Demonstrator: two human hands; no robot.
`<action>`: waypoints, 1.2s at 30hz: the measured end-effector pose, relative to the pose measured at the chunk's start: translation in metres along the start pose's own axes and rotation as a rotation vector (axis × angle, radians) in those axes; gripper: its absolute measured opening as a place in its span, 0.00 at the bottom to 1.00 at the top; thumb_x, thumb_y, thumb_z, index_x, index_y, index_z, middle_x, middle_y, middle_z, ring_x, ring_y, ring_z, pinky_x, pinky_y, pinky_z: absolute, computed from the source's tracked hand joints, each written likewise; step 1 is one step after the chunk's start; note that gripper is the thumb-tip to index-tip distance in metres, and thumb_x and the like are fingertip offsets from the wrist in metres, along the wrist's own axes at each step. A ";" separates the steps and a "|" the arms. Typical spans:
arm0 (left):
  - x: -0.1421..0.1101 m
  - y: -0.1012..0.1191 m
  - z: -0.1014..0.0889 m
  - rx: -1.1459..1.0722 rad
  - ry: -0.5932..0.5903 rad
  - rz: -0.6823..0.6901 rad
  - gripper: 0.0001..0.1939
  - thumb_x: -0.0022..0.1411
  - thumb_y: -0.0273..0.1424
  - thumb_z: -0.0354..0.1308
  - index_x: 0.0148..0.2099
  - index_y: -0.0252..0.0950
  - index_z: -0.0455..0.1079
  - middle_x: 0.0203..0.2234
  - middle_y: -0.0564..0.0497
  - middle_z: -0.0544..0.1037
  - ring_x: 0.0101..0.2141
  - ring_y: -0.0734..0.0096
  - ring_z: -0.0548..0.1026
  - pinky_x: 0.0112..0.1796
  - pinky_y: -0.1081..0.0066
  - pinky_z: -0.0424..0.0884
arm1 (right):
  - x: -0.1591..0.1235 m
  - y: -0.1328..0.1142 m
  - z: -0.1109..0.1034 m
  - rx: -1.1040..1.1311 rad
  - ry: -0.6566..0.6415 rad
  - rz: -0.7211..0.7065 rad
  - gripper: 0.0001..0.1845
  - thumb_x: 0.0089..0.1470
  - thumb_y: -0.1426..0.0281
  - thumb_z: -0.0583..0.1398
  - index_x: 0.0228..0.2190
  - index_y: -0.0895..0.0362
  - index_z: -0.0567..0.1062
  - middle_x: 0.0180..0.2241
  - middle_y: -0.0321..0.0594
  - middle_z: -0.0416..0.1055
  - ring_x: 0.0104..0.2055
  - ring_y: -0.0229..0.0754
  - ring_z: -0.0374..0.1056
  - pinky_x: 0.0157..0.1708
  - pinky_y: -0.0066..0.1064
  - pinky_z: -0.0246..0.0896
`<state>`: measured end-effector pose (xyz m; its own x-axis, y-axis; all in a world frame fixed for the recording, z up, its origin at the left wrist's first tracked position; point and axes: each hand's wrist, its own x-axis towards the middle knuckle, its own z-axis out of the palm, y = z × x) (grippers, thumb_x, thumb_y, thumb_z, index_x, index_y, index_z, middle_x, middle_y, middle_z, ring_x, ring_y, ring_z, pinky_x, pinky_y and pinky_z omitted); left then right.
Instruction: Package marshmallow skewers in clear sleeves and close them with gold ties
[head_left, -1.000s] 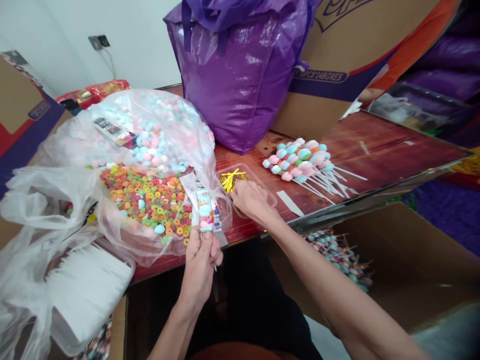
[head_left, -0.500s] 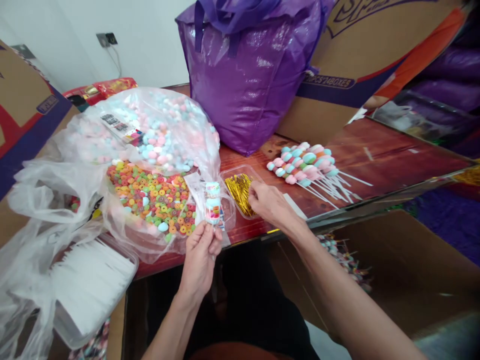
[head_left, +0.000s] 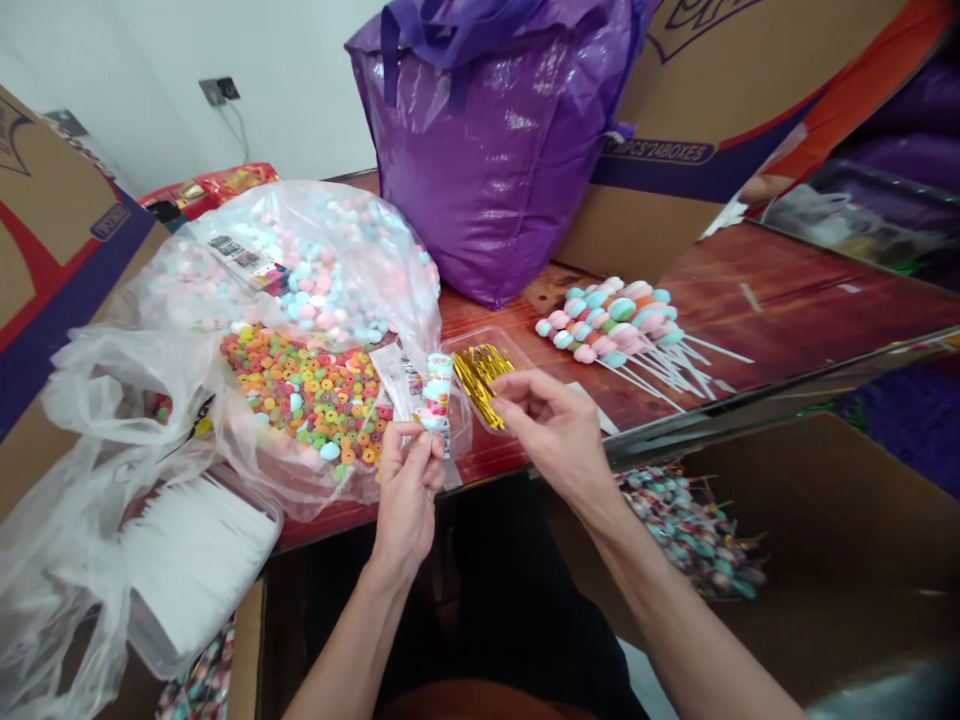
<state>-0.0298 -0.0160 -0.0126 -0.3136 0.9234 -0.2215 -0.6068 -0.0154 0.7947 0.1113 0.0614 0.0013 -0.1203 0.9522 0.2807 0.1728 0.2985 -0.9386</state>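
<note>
My left hand (head_left: 409, 480) is closed around the lower end of a marshmallow skewer (head_left: 436, 390), upright in a printed clear wrapper. To its right, the thumb and forefinger of my right hand (head_left: 559, 425) pinch together over the near edge of a clear plastic tray (head_left: 517, 345). Gold twist ties (head_left: 480, 375) lie in that tray, and one thin gold tie appears to be between the fingertips. Left of my hands, an open clear bag holds ring-shaped gummies (head_left: 307, 400). Finished-looking marshmallow skewers (head_left: 619, 320) are piled on the table at the right, white sticks toward me.
A big bag of pastel marshmallows (head_left: 322, 260) stands behind the gummies. White sticks (head_left: 199, 560) fill a plastic tub at the left. A purple bag (head_left: 487, 160) and a cardboard box (head_left: 675, 120) stand behind. Wrapped skewers (head_left: 690, 530) lie in a lower box.
My right hand has drawn back slightly from the gold ties, its fingers lifted in a pinch. My left hand still holds the wrapped skewer. The view has shifted slightly.
</note>
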 end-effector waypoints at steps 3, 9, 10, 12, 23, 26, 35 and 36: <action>0.000 -0.002 0.001 0.011 -0.027 -0.018 0.13 0.58 0.32 0.66 0.37 0.38 0.63 0.25 0.58 0.70 0.20 0.84 0.53 0.22 0.79 0.48 | -0.026 -0.004 0.008 0.023 -0.058 -0.007 0.04 0.54 0.71 0.62 0.30 0.56 0.79 0.26 0.35 0.74 0.26 0.37 0.66 0.27 0.28 0.60; -0.008 -0.008 0.003 0.089 -0.074 0.011 0.11 0.60 0.32 0.65 0.38 0.38 0.64 0.25 0.59 0.66 0.21 0.84 0.55 0.22 0.79 0.50 | -0.051 0.004 0.020 -0.006 -0.091 0.043 0.06 0.57 0.70 0.61 0.29 0.56 0.78 0.26 0.35 0.72 0.26 0.36 0.65 0.27 0.28 0.59; -0.008 -0.009 0.003 0.098 -0.076 0.019 0.11 0.61 0.33 0.65 0.39 0.38 0.65 0.25 0.59 0.65 0.20 0.84 0.54 0.22 0.79 0.50 | -0.051 0.004 0.020 -0.012 -0.101 0.048 0.07 0.57 0.70 0.61 0.28 0.56 0.77 0.26 0.35 0.72 0.26 0.37 0.65 0.27 0.28 0.59; -0.008 -0.011 0.002 0.110 -0.063 0.032 0.11 0.61 0.35 0.65 0.38 0.38 0.65 0.24 0.60 0.64 0.20 0.84 0.54 0.21 0.79 0.50 | -0.051 0.004 0.021 -0.016 -0.115 0.064 0.07 0.57 0.69 0.61 0.27 0.56 0.76 0.26 0.35 0.71 0.27 0.37 0.64 0.28 0.28 0.59; -0.008 0.000 0.004 0.032 0.045 -0.024 0.18 0.57 0.39 0.69 0.34 0.37 0.63 0.22 0.58 0.68 0.18 0.86 0.52 0.20 0.82 0.48 | -0.053 -0.002 0.014 -0.048 -0.194 0.097 0.09 0.58 0.68 0.60 0.27 0.56 0.75 0.25 0.34 0.72 0.28 0.38 0.66 0.30 0.29 0.60; -0.006 0.006 0.002 0.012 0.083 0.009 0.19 0.55 0.39 0.70 0.34 0.37 0.62 0.22 0.58 0.68 0.18 0.86 0.53 0.20 0.82 0.49 | -0.041 -0.003 0.003 -0.136 -0.128 0.033 0.09 0.58 0.68 0.61 0.27 0.55 0.76 0.26 0.34 0.73 0.28 0.39 0.67 0.32 0.29 0.62; -0.006 0.000 0.004 0.058 0.085 0.028 0.18 0.54 0.39 0.71 0.35 0.36 0.65 0.21 0.60 0.67 0.18 0.86 0.54 0.20 0.83 0.50 | -0.015 0.004 0.011 -0.581 0.041 -0.181 0.11 0.55 0.75 0.60 0.38 0.57 0.81 0.47 0.52 0.74 0.46 0.55 0.70 0.49 0.49 0.63; -0.006 -0.001 0.004 0.061 0.083 0.029 0.18 0.54 0.39 0.71 0.35 0.37 0.65 0.21 0.60 0.67 0.18 0.86 0.55 0.20 0.83 0.51 | -0.024 0.002 0.016 -0.462 0.004 -0.176 0.09 0.58 0.73 0.59 0.38 0.56 0.80 0.45 0.50 0.75 0.45 0.52 0.71 0.48 0.46 0.65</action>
<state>-0.0244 -0.0203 -0.0098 -0.3912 0.8880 -0.2418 -0.5517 -0.0160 0.8339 0.0991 0.0380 -0.0101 -0.1828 0.8849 0.4285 0.5655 0.4511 -0.6905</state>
